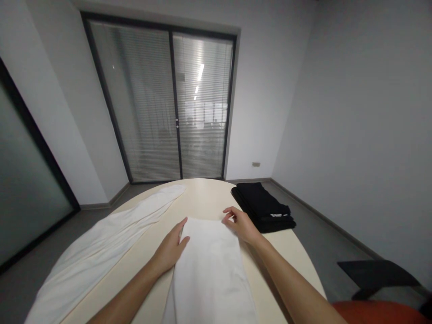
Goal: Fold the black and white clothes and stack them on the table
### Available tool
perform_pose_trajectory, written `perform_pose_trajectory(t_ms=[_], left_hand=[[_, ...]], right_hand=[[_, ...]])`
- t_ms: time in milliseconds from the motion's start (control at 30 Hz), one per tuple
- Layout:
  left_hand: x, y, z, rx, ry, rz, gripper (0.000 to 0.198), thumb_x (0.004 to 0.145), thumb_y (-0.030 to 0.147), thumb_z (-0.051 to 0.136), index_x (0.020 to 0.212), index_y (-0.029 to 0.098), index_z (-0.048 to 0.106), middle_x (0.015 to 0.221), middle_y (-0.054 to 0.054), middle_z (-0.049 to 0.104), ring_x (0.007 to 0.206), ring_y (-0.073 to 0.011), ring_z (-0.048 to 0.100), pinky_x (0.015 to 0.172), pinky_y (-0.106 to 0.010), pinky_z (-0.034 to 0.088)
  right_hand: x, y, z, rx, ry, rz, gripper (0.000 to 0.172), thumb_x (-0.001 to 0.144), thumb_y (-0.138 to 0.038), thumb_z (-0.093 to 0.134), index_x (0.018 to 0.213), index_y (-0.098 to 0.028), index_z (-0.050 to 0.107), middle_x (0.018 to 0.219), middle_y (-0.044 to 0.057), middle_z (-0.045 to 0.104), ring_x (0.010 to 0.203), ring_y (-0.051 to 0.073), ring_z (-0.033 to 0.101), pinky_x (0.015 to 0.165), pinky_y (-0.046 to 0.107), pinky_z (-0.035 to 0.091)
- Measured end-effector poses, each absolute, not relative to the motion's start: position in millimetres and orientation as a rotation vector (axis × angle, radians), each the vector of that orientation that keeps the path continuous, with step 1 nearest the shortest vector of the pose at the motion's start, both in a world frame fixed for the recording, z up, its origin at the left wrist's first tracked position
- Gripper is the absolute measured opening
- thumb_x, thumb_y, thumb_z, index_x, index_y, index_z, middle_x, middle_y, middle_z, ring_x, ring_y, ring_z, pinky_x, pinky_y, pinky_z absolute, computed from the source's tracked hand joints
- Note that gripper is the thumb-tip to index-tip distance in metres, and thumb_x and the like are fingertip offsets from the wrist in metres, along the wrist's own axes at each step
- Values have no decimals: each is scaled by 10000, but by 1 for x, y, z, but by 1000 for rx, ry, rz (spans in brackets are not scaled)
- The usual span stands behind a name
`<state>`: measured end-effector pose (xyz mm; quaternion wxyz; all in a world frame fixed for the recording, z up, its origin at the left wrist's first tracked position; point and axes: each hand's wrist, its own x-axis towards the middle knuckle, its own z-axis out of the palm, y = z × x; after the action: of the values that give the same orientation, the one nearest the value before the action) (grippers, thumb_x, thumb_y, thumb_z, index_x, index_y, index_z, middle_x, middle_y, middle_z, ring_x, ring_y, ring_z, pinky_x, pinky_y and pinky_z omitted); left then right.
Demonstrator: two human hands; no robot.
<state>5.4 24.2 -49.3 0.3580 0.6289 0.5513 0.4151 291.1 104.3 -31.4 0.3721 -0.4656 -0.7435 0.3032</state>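
A white folded garment (211,265) lies lengthwise on the table in front of me, its far edge straight and its near end running out of the bottom of the view. My left hand (170,247) rests along its left edge near the far corner, fingers stretched out and thumb apart. At the far right corner, my right hand (240,223) pinches the fabric between thumb and forefinger, with the other fingers curled above. What kind of garment it is does not show.
A long, creased white cloth (111,240) stretches along the left side of the pale round table (199,198). A stack of folded black garments (259,202) sits at the right edge. An orange-seated chair (381,310) with a black armrest stands at lower right.
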Motion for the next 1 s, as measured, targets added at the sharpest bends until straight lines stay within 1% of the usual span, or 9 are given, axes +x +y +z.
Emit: perform_pose_trajectory(t_ms=[167,300,500,600,700,767,833,900,1000], left_hand=[[2,14,-38,1713,1529,879,788,803,334,599,1509,111,327,665,35,546,585,-173,516,597,-274,399],[0,5,-21,1715,1454,820,706,740,276,634,1414,137,479,659,45,531,595,-162,502,580,-249,359],[-4,16,-29,1747,1524,982,480,797,351,568,1233,158,620,997,-55,661,619,-141,526,625,-268,428],[-7,19,-37,1911,1584,982,463,829,361,546,1234,148,620,1143,-110,640,743,-174,599,775,-331,502],[-7,12,-35,2081,1673,880,536,852,399,565,1326,149,569,1469,-169,438,1108,-262,609,982,-405,478],[-4,5,-31,2227,1673,754,624,861,460,592,1416,190,503,1619,-140,208,1394,-333,389,1120,-461,365],[1,-2,-29,2399,1529,557,676,891,531,564,1496,279,399,1655,-75,104,1494,-341,169,1189,-519,226],[7,-5,-29,2491,1385,367,651,945,573,464,1532,347,298,1649,-39,124,1508,-323,97,1201,-560,146],[12,-5,-31,2491,1450,268,630,989,583,335,1551,313,248,1636,-64,149,1508,-321,72,1198,-585,106]], right_hand=[[304,98,-28,-1305,-1762,1124,455,716,-361,714,1100,-219,513,1009,27,578,637,96,520,527,223,416],[314,86,-12,-1290,-1780,1437,581,621,-237,746,1135,-236,476,1049,25,552,689,109,563,556,231,457],[301,89,-18,-1244,-1762,1045,507,737,-213,660,1209,-217,475,1121,62,586,647,89,531,606,256,473],[299,92,-27,-1369,-1847,884,536,780,-245,682,1275,-200,482,1124,80,609,708,109,561,728,294,494],[305,88,-25,-1409,-1916,931,693,752,-361,753,1356,-215,448,1292,117,534,776,121,577,761,302,500],[311,83,-19,-1339,-2018,1054,918,673,-398,819,1450,-245,355,1375,127,474,795,121,579,759,296,509],[315,79,-13,-1257,-2164,1138,1059,611,-371,856,1502,-257,295,1408,130,449,830,136,589,788,305,519],[316,76,-10,-1254,-2294,1061,931,661,-314,812,1479,-229,375,1391,136,471,886,172,608,844,333,519],[309,75,-8,-1341,-2365,642,527,820,-252,634,1340,-190,571,1394,162,494,1104,266,590,1000,412,450]])
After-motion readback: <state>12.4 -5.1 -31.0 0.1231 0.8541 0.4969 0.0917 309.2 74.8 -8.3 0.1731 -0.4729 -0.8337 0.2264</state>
